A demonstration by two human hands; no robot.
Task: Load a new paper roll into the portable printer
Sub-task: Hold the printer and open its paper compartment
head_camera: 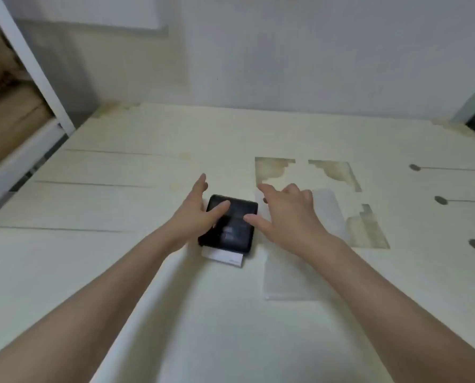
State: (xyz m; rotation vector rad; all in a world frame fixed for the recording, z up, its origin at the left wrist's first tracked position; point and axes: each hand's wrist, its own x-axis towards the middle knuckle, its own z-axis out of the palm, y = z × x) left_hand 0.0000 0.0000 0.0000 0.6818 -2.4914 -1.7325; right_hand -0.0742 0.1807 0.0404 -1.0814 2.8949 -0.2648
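Counter (120, 258): we've got a cream top, pretty scuffed, with brownish peeled patches (335, 172) on the far right.
Room: plain pale wall (313, 51) behind, white frame post (31, 64) far left.
Edges: back edge meets the wall; left side drops off by the post. Lots of bare space near us.
Printer (230, 223): black, lying flat mid-counter, white paper (222, 257) sticking out its near end.
Left hand (194, 214): fingers spread open, thumb over the printer's left side, gripping nothing we can see.
Right hand (286, 214): open too, thumb at the printer's right edge.
Other stuff: clear plastic sheet (288, 283) flat, partly under our right arm; dark slots (440, 200) far right.
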